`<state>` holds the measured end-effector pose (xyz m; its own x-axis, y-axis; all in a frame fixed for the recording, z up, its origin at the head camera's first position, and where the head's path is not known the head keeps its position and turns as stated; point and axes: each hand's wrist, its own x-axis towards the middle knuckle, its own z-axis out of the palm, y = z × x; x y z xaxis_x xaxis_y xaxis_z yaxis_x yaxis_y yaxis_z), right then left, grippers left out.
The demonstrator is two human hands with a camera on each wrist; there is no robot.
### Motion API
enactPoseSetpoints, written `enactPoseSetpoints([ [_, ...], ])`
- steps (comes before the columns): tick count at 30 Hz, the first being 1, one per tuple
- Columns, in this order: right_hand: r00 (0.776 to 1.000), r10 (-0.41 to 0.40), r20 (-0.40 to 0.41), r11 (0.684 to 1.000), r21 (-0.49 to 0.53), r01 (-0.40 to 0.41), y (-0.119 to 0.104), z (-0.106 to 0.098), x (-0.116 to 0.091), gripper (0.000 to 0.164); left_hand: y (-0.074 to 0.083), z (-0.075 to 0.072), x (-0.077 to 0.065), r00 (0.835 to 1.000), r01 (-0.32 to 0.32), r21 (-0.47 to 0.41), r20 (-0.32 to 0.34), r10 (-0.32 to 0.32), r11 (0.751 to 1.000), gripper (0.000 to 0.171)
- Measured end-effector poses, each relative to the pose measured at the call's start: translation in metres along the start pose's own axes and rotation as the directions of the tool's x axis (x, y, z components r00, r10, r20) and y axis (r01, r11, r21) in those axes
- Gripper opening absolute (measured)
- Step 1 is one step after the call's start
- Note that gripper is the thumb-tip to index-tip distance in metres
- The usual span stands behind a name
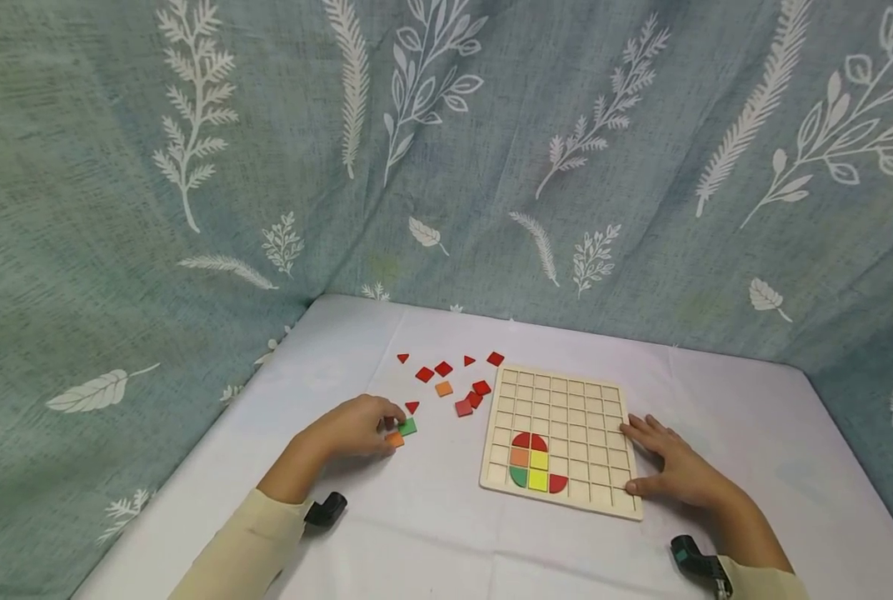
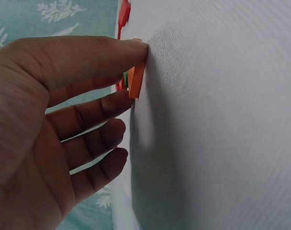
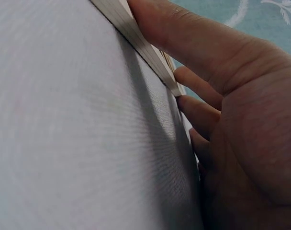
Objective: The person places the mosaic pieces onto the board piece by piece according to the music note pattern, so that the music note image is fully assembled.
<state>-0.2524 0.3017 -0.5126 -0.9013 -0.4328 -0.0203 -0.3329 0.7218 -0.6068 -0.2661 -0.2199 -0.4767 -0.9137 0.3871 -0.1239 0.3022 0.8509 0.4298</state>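
At the left of the head view, my left hand (image 1: pixel 352 427) pinches an orange square tile (image 1: pixel 395 439) between thumb and fingers, low over the cloth. The left wrist view shows that orange tile (image 2: pixel 137 80) edge-on under the thumb, other fingers loosely bent. A green square tile (image 1: pixel 407 427) lies right by the fingertips. My right hand (image 1: pixel 671 467) rests at the right edge of a wooden grid board (image 1: pixel 589 433), thumb and fingertips touching it, fingers extended. Red quarter-round tiles (image 1: pixel 521 441), yellow squares (image 1: pixel 538 481), an orange square and a green quarter-round sit in the board's lower left.
Between the left hand and the board lie several red square tiles (image 1: pixel 443 368), small red triangles (image 1: pixel 412 407) and another orange square (image 1: pixel 444 388). A white cloth (image 1: pixel 416 525) covers the table. Patterned blue-green fabric (image 1: pixel 491 167) hangs behind and at the sides.
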Motion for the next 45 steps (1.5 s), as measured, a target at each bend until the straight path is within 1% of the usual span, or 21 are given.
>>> enactPoseSetpoints([
  [2, 1.000, -0.008, -0.004, 1.000, -0.009, 0.008, 0.000, -0.002, 0.002, 0.098, 0.000, -0.002, 0.001, 1.000, 0.003, -0.001, -0.010, -0.003, 1.000, 0.030],
  [4, 1.000, -0.020, -0.011, 1.000, -0.017, 0.020, -0.001, -0.005, 0.004, 0.097, -0.001, -0.003, 0.001, 1.000, 0.000, 0.017, -0.028, 0.001, 1.000, 0.027],
  [9, 1.000, -0.028, -0.014, 0.999, -0.024, 0.027, -0.004, -0.009, 0.007, 0.097, -0.006, -0.004, 0.001, 0.995, -0.067, 0.103, -0.069, 0.074, 0.992, 0.012],
  [11, 1.000, -0.023, -0.008, 0.999, -0.023, 0.023, -0.005, -0.011, 0.008, 0.097, -0.007, -0.005, 0.000, 0.991, -0.095, 0.108, -0.080, 0.104, 0.990, 0.009],
  [15, 1.000, -0.016, -0.005, 1.000, -0.025, 0.016, -0.007, -0.012, 0.008, 0.097, -0.003, -0.009, 0.001, 0.986, -0.125, 0.088, -0.096, 0.133, 0.988, 0.011],
  [19, 1.000, -0.016, -0.006, 1.000, -0.016, 0.016, -0.007, -0.012, 0.009, 0.097, 0.004, -0.011, 0.002, 0.986, -0.125, 0.087, -0.096, 0.133, 0.988, 0.018],
  [21, 1.000, -0.016, -0.013, 1.000, -0.012, 0.016, -0.007, -0.010, 0.010, 0.098, 0.005, -0.011, 0.002, 0.985, -0.129, 0.097, -0.102, 0.139, 0.987, 0.019],
  [23, 1.000, -0.014, -0.018, 1.000, -0.014, 0.014, -0.005, -0.006, 0.009, 0.098, 0.005, -0.008, 0.001, 0.982, -0.146, 0.100, -0.107, 0.157, 0.984, 0.017],
  [28, 1.000, 0.009, 0.013, 1.000, -0.015, -0.009, -0.003, 0.004, 0.001, 0.101, 0.005, 0.003, -0.005, 0.975, -0.199, 0.107, -0.083, 0.208, 0.974, 0.010],
  [30, 1.000, 0.008, 0.017, 1.000, -0.013, -0.008, -0.003, 0.006, -0.002, 0.100, 0.006, 0.006, -0.005, 0.971, -0.213, 0.117, -0.080, 0.223, 0.970, 0.008],
  [32, 1.000, 0.005, 0.005, 1.000, -0.008, -0.005, -0.003, 0.005, -0.003, 0.099, 0.010, 0.007, -0.002, 0.968, -0.224, 0.126, -0.087, 0.236, 0.966, 0.007],
  [34, 1.000, 0.000, -0.011, 1.000, -0.010, 0.000, -0.004, 0.003, -0.003, 0.099, 0.015, 0.007, 0.004, 0.965, -0.234, 0.130, -0.090, 0.247, 0.963, 0.007],
  [38, 1.000, 0.006, -0.017, 1.000, -0.007, -0.006, -0.002, 0.000, -0.002, 0.098, 0.030, 0.007, 0.019, 0.962, -0.256, 0.130, -0.059, 0.265, 0.958, 0.006],
  [42, 1.000, 0.008, -0.015, 1.000, -0.004, -0.008, -0.001, 0.001, -0.002, 0.098, 0.045, 0.008, 0.034, 0.950, -0.301, 0.154, -0.034, 0.309, 0.941, 0.009],
  [45, 1.000, 0.001, -0.019, 1.000, 0.004, -0.001, 0.000, 0.001, -0.002, 0.098, 0.055, 0.009, 0.041, 0.942, -0.326, 0.162, -0.023, 0.334, 0.931, 0.013],
])
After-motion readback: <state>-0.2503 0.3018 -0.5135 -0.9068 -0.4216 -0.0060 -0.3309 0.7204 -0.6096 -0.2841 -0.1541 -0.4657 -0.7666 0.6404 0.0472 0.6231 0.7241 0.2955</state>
